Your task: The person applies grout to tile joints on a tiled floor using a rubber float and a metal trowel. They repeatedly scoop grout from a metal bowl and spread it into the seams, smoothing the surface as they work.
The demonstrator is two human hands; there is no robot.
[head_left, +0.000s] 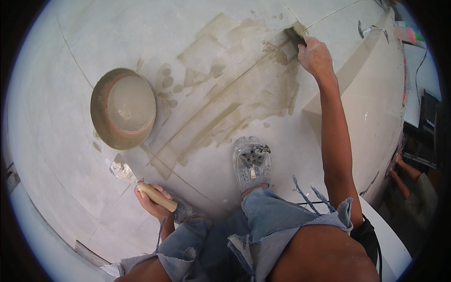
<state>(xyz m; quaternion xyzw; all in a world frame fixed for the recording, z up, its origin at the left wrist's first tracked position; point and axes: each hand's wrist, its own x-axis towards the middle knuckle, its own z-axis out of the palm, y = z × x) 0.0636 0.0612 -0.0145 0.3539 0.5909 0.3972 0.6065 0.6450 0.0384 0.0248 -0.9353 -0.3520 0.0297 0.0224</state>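
Observation:
My left hand (154,202) is closed round the wooden handle of a trowel (159,196), whose metal blade points up and left, smeared with pale paste. Stretched far out to the upper right, my right hand (315,56) grips a dark, flat-edged spreader (295,36). Its edge rests on the tiled floor (263,127) beside a joint line. Wet grey-beige grout (221,98) lies smeared along the joint between the two hands. Left of the smear stands a round pan (123,109) holding grey paste, just above the trowel's blade.
My shoe (252,162), a grey clog, stands on the floor below the smear. A pale raised ledge (361,108) runs along the right. Beyond it are a black box-like object (430,113), a cable and another person's bare legs (406,176). A hammer-like tool (361,29) lies at the upper right.

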